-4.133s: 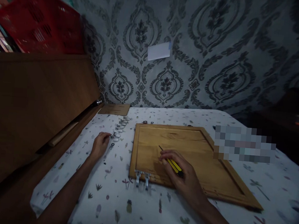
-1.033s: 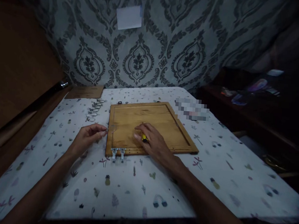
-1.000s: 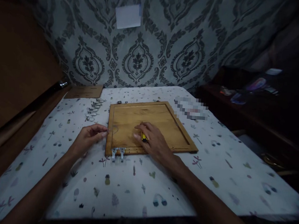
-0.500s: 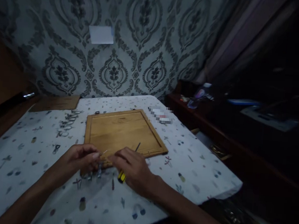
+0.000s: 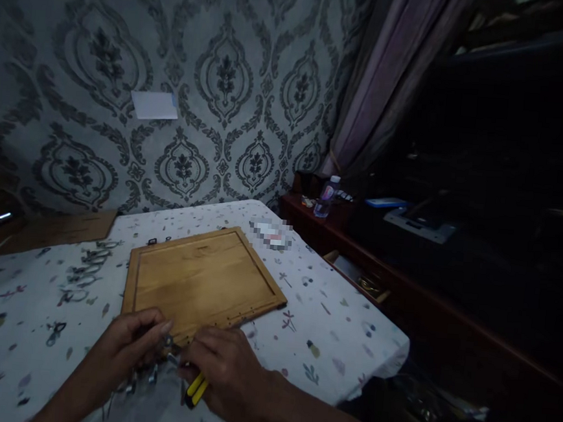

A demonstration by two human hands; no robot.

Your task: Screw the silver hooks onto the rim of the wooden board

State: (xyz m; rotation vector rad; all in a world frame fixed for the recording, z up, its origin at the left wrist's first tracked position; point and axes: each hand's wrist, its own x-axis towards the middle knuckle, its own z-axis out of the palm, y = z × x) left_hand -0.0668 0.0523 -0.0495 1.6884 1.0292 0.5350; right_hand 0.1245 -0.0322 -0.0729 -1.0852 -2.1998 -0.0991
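A wooden board with a raised border (image 5: pixel 203 276) lies on the patterned tablecloth. At its near left edge my left hand (image 5: pixel 128 339) pinches a small shiny metal piece (image 5: pixel 168 342) between thumb and fingers. My right hand (image 5: pixel 230 366) is close beside it, fingers curled around a yellow and black screwdriver (image 5: pixel 196 387); the handle juts out below the palm and the shaft is hidden. Its fingertips meet near the metal piece, though dim light hides exact contact. More small metal fittings (image 5: pixel 152 374) hang or lie below the left fingers, partly covered.
Several metal fittings lie in a row (image 5: pixel 86 267) at the left, with a single one (image 5: pixel 56 332) nearer. Cardboard (image 5: pixel 65 230) rests at the back left. A blurred-out item (image 5: pixel 272 234) is behind the board. On the right are a bottle (image 5: pixel 327 196) and an open drawer (image 5: pixel 357 275).
The view has swung right and up, so the table appears further left and lower. My hands have come closer together, and the screwdriver shaft no longer shows above my right hand.
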